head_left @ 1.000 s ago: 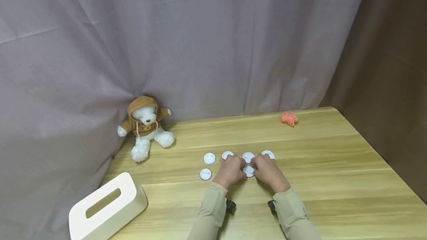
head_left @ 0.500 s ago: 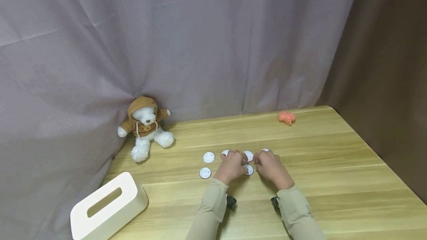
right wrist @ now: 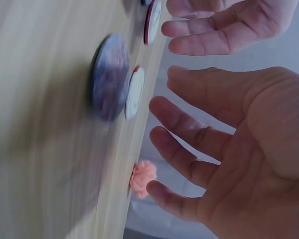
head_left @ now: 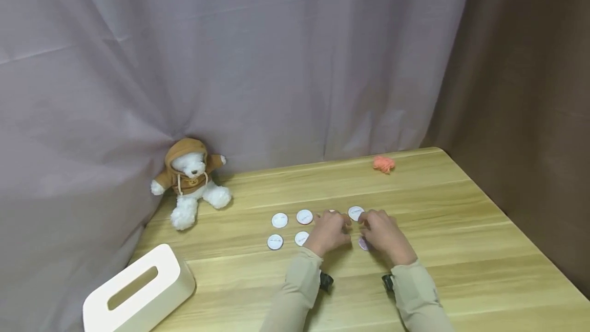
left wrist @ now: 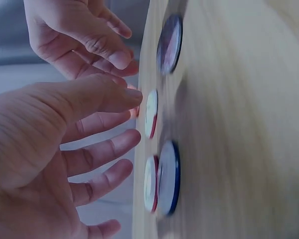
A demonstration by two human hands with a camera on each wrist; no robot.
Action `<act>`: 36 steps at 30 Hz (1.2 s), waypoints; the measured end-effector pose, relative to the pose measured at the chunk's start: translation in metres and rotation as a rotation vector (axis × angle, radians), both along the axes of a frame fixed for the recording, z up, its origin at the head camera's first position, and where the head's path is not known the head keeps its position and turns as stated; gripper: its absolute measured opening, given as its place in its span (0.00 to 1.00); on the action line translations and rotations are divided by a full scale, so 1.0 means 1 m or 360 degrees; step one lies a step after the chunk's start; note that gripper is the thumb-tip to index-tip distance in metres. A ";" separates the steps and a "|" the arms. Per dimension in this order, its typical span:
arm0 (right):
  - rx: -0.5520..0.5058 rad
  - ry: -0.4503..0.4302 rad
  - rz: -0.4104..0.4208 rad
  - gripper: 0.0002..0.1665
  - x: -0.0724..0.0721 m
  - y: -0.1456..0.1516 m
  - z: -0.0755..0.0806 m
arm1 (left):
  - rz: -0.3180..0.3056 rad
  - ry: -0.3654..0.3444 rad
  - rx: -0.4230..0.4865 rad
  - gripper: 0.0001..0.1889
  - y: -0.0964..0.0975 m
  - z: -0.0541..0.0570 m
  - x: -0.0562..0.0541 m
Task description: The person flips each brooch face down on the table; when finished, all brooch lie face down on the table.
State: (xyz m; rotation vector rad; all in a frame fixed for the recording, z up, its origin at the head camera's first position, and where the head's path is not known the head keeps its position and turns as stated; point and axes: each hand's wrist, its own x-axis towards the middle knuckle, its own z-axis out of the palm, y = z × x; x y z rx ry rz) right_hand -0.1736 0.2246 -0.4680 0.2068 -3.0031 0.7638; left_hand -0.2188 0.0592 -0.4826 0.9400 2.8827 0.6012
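Note:
Round pin-back badges lie in two rows on the wooden table, most with white backs and pins up. My left hand (head_left: 329, 231) hovers over the rows with fingers spread and holds nothing. It partly covers an upper-row badge (head_left: 332, 211) and the edge of a lower badge (head_left: 301, 238). To its right, my right hand (head_left: 384, 232) has loosely bent fingers and also holds nothing. A badge with a purple patterned face (right wrist: 111, 77) lies by the right hand, partly hidden by it in the head view. Above that, a white-backed badge (head_left: 356, 213) sits near the right fingertips.
A white plush bear (head_left: 191, 181) in a brown hoodie sits at the back left. A cream tissue box (head_left: 140, 291) stands at the front left. A coral crumpled bundle (head_left: 383, 164) lies near the back edge of the table (head_left: 461, 250), before a grey curtain (head_left: 258, 65).
Both hands have moved right along the rows. A lower badge formerly under the left hand now shows, and the purple-faced badge has come into sight by the right hand. The head view has shifted.

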 end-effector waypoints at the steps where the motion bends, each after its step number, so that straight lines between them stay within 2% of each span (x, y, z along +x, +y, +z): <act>1: 0.0000 0.0003 -0.0002 0.14 0.001 0.002 0.001 | -0.0015 0.0009 -0.0003 0.18 0.003 0.000 0.001; 6: -0.0013 -0.0016 -0.0021 0.18 0.009 0.010 0.003 | -0.0067 0.0046 -0.0025 0.18 0.014 -0.001 0.006; 12: -0.0122 -0.0104 -0.0070 0.20 0.019 0.015 0.000 | -0.0117 0.0034 -0.0030 0.15 0.023 -0.005 0.010; 25: -0.0066 -0.0029 -0.0022 0.18 0.019 0.015 -0.003 | -0.0210 0.0131 -0.0048 0.14 0.030 -0.004 0.015; 36: -0.0058 -0.0059 -0.0017 0.16 0.020 0.017 -0.006 | -0.0213 0.0146 -0.0060 0.15 0.031 -0.004 0.020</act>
